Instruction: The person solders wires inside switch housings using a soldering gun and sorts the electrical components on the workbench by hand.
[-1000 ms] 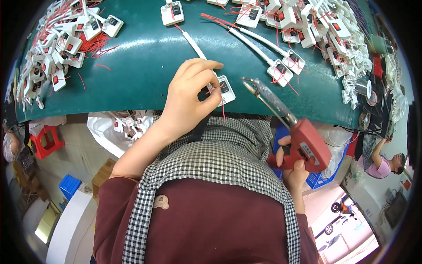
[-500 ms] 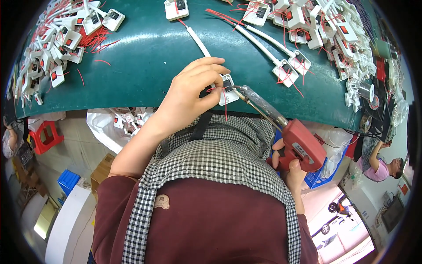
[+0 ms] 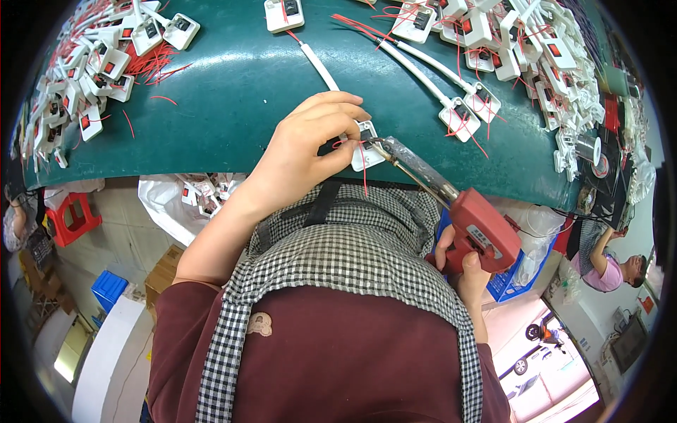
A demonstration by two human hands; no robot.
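Observation:
At the table's near edge, my left hand (image 3: 307,144) pinches a thin red wire (image 3: 365,178) against a small white plastic switch housing (image 3: 369,159). A black switch sits inside this open housing, partly behind my fingers. A white cable (image 3: 319,67) runs from a second housing (image 3: 284,15) down to my left hand. My right hand (image 3: 471,275) is closed round the grip of a red soldering gun (image 3: 485,229). Its long metal tip points up and left and meets the switch near my fingertips; the exact contact is too small to make out.
Two cabled housings (image 3: 460,120) lie right of my work on the green table (image 3: 211,106). Piles of white switch housings (image 3: 106,67) stand left and right, with cut red wires (image 3: 151,62) beside the left one. A solder spool (image 3: 589,149) is at far right. Another person (image 3: 610,271) is beyond.
The soldering gun's body and my right hand have shifted very slightly left. The tip stays at the switch, and my left hand keeps its pinch almost unmoved.

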